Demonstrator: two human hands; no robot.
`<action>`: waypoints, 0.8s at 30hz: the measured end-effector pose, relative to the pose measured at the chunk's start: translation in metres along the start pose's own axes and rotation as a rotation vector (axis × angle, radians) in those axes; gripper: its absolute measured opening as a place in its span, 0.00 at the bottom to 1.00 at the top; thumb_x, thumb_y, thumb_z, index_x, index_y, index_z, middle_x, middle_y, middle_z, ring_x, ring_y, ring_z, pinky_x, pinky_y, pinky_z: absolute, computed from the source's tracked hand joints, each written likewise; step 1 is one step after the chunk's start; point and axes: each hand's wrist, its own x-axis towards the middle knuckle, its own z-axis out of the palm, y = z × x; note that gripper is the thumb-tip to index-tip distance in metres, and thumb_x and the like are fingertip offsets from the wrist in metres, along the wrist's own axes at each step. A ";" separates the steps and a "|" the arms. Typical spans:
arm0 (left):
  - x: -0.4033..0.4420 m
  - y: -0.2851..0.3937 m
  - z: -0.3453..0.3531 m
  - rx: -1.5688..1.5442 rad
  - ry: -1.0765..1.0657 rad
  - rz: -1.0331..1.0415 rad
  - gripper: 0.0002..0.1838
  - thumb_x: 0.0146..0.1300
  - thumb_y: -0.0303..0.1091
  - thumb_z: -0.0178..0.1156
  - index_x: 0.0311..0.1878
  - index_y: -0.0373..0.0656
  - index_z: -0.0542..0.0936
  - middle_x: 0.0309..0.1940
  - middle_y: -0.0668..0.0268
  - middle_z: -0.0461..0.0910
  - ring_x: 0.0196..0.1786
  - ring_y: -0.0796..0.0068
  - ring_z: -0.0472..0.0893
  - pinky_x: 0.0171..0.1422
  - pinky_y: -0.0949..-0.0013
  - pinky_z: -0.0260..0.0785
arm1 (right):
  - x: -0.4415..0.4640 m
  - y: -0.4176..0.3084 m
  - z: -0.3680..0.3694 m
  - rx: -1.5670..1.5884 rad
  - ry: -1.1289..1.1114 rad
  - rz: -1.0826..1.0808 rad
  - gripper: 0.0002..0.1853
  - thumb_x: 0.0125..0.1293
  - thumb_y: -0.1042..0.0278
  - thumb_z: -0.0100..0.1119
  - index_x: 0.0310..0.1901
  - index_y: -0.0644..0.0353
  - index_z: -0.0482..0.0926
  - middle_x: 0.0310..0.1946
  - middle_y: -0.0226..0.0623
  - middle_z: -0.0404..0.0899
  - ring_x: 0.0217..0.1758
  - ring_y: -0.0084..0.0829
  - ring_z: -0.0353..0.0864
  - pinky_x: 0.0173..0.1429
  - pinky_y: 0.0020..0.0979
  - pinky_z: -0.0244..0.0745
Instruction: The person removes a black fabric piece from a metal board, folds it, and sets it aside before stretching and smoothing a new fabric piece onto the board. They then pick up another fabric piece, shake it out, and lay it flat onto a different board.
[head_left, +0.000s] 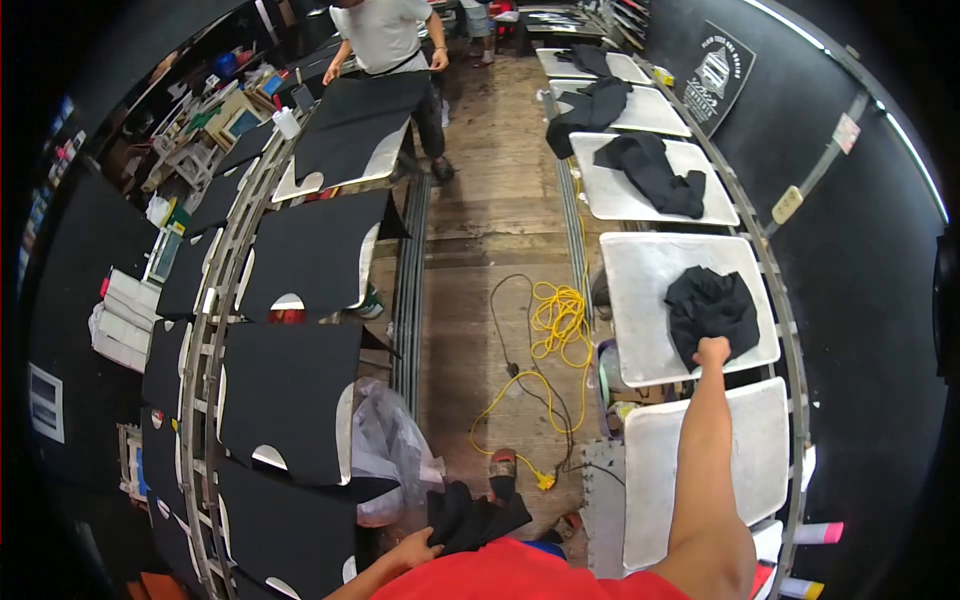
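Observation:
My right hand (pixel 712 350), arm stretched far out, is closed on the near edge of a crumpled black fabric piece (pixel 715 305). That bundle lies on a white printing board (pixel 640 310) in the right-hand row. Low in the view, close to my red shirt, my left hand (pixel 415 548) grips another bunched black fabric piece (pixel 475 515); its fingertips are partly hidden. Nearest me on the right is a bare white board (pixel 655 480). Flat black fabric panels (pixel 285 390) with curved cut-outs cover the boards on the left.
A wooden-floored aisle (pixel 470 330) runs between the rows, with a tangled yellow cable (pixel 560 320) on it. A clear plastic bag (pixel 385 440) sits at the left. Further off, a person in a white shirt (pixel 385 35) stands at a left board. More black fabric (pixel 650 175) lies on far right boards.

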 end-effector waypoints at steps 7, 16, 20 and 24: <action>0.002 0.037 -0.038 -0.240 0.170 0.020 0.23 0.67 0.42 0.58 0.59 0.39 0.68 0.50 0.37 0.79 0.58 0.44 0.78 0.58 0.53 0.69 | 0.054 -0.151 -0.120 1.266 0.272 -0.104 0.13 0.61 0.70 0.54 0.44 0.67 0.80 0.44 0.56 0.81 0.52 0.54 0.77 0.56 0.46 0.73; 0.004 0.201 -0.064 -0.759 0.557 0.529 0.17 0.71 0.28 0.49 0.60 0.40 0.62 0.46 0.53 0.73 0.52 0.61 0.76 0.58 0.62 0.68 | -0.364 -0.149 -0.143 0.316 -1.294 -0.947 0.48 0.44 0.45 0.78 0.67 0.56 0.70 0.65 0.45 0.71 0.69 0.41 0.69 0.72 0.38 0.63; -0.019 0.238 -0.057 -0.798 0.721 0.694 0.20 0.69 0.25 0.47 0.63 0.39 0.60 0.52 0.53 0.72 0.57 0.64 0.74 0.62 0.65 0.66 | -0.456 -0.100 -0.138 0.523 -0.968 -0.910 0.34 0.49 0.53 0.75 0.56 0.61 0.76 0.49 0.52 0.79 0.54 0.52 0.77 0.60 0.45 0.71; -0.086 0.258 -0.071 -0.632 0.950 0.802 0.18 0.61 0.17 0.43 0.52 0.36 0.74 0.50 0.56 0.76 0.57 0.66 0.75 0.65 0.66 0.63 | -0.426 -0.052 -0.171 0.166 -0.735 -1.164 0.14 0.55 0.55 0.66 0.40 0.52 0.82 0.36 0.38 0.82 0.47 0.45 0.79 0.49 0.47 0.71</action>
